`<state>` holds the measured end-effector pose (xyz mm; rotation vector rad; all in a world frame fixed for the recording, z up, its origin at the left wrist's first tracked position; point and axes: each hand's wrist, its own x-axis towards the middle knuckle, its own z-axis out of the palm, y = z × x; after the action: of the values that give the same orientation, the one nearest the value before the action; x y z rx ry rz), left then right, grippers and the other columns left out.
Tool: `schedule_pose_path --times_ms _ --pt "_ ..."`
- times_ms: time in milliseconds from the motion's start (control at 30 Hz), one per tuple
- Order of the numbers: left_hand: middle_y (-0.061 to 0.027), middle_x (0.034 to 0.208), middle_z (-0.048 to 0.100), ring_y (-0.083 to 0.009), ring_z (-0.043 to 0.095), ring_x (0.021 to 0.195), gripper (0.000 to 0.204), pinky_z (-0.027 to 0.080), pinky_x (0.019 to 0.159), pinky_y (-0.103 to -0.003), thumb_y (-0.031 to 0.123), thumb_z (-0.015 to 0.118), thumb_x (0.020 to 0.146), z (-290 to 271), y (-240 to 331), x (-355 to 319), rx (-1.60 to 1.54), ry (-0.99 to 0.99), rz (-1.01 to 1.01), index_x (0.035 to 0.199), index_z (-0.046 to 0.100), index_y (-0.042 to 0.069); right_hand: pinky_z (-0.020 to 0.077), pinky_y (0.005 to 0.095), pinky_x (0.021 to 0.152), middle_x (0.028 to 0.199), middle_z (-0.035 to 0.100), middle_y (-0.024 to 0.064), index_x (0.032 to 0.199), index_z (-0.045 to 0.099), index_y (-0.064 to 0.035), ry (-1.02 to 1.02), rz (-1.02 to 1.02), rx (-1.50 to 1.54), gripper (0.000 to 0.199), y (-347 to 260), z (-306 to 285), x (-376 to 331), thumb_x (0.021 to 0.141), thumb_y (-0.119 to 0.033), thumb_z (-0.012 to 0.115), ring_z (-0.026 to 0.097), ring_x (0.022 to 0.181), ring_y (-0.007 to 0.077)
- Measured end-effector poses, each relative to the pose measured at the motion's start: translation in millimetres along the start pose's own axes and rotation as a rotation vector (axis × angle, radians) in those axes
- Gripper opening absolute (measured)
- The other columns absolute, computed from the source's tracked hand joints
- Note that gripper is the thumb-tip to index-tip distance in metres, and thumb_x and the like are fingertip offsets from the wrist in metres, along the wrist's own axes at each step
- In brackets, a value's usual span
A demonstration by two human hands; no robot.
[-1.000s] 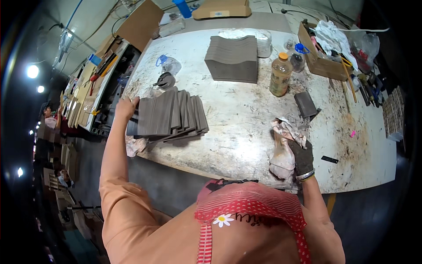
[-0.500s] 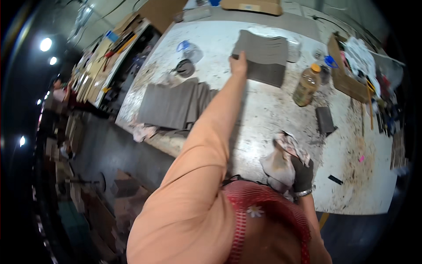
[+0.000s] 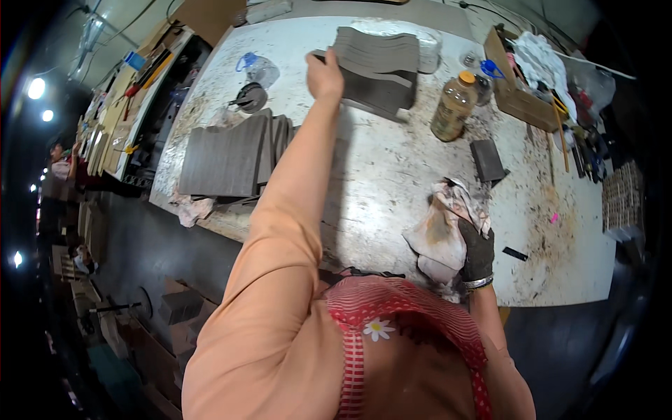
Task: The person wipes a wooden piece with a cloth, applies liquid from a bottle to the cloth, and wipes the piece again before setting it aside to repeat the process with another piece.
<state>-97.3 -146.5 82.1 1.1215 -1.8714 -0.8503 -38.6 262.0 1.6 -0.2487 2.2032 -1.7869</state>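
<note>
Fanned grey panels [image 3: 220, 159] lie left on the desk [image 3: 381, 189]. The left grip [image 3: 325, 73], now at the farther stack [image 3: 378, 50], pinches one panel [image 3: 374, 91], newly askew, seemingly coming free; the gloved right grip [image 3: 478, 252] clutches a stained rag [image 3: 443, 234].

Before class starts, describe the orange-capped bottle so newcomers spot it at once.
On the white table, find the farther grey stack, by the left hand. Right of it stands the bottle; its orange cap sets it apart from the blue-topped container beyond.
</note>
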Motion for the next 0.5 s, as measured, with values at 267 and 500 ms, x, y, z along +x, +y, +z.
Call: schedule_pose_path --times_ms 267,500 --pt "-0.0077 0.069 0.051 -0.0179 0.047 0.064 0.046 0.039 0.062 -0.032 0.043 0.036 0.093 -7.8 -27.4 -110.5 -0.427 -0.351 0.172 0.083 0.05 0.001 0.0465 0.0306 0.072 0.094 0.064 0.012 0.096 0.063 -0.0057 0.098 -0.801 -0.863 0.016 -29.1 -34.6 21.6 0.082 -0.013 0.059 0.06 0.082 0.0219" --pt "-0.001 0.058 0.049 -0.0119 0.042 0.054 0.057 0.037 0.057 -0.027 0.042 0.028 0.096 -5.7 -34.9 -166.4 -0.726 -0.87 -0.235 0.066 0.055 0.001 0.0478 0.0325 0.075 0.094 0.063 0.0108 0.105 0.059 -0.0048 -0.398 -0.14 0.229 0.023 -106.2 49.1 40.3 0.083 -0.011 0.054 0.06 0.084 0.0243"
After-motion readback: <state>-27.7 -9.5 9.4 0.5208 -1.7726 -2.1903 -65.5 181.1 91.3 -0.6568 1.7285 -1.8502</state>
